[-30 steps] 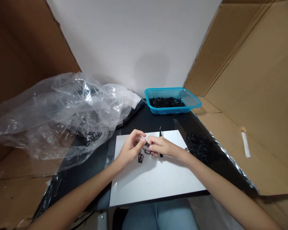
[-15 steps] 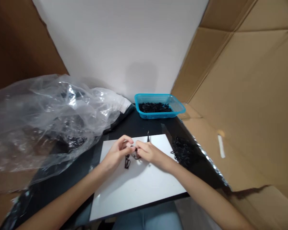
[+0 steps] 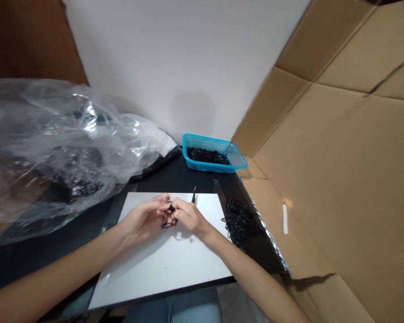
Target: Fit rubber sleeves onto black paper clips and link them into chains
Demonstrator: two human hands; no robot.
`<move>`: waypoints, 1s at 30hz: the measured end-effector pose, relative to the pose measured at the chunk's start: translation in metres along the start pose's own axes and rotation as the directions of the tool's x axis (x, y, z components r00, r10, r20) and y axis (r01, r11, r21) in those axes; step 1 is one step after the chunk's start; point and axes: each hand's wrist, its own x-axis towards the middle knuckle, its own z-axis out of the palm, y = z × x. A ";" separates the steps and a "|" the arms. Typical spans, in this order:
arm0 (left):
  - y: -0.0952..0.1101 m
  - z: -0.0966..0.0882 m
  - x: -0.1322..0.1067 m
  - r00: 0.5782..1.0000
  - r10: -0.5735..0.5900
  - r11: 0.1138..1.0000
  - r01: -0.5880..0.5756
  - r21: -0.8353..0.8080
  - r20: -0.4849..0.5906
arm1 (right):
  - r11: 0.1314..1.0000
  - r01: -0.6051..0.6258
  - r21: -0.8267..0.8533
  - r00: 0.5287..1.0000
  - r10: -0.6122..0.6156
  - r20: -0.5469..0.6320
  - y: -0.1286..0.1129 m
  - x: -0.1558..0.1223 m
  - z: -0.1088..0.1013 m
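My left hand [image 3: 147, 218] and my right hand [image 3: 187, 217] meet over the far part of a white board [image 3: 161, 260]. Both pinch a small black part [image 3: 171, 208] between their fingertips. A thin black loop [image 3: 167, 224] hangs or lies just under the fingers; I cannot tell whether it is joined to the part. A dark tool [image 3: 194, 195] pokes out behind my right hand and rests on the board.
A blue basket [image 3: 211, 155] of small black parts stands at the back. A heap of black parts [image 3: 239, 221] lies right of the board on the black table [image 3: 175, 178]. A crumpled clear plastic bag [image 3: 60, 143] fills the left. Cardboard walls [image 3: 336, 170] stand on the right.
The view has swung to the right, so everything sits further left in the picture. Both hands have stayed together on the small black part. The black piece that lay below the fingers is now hidden or lifted.
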 end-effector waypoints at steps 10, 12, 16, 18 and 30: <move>-0.004 -0.006 0.004 0.965 -0.149 0.982 0.169 -0.078 0.216 | 0.995 -0.010 -0.101 1.000 0.011 0.010 0.001 -0.010 0.000; -0.003 -0.008 0.007 0.970 -0.113 0.992 0.121 -0.023 0.215 | 0.995 -0.035 -0.097 0.999 0.036 0.004 0.003 -0.010 -0.003; 0.004 -0.013 0.006 0.980 0.154 0.956 -0.180 0.230 0.129 | 0.991 -0.075 -0.107 0.994 0.065 -0.093 0.006 -0.009 -0.008; 0.005 -0.013 0.002 0.914 0.352 0.747 -0.405 0.527 0.203 | 0.989 -0.066 -0.132 0.994 0.053 -0.099 0.005 -0.010 -0.009; 0.021 -0.030 0.017 0.923 0.365 0.863 -0.287 0.415 -0.121 | 0.996 0.022 -0.085 0.965 -0.043 -0.259 0.002 -0.015 -0.013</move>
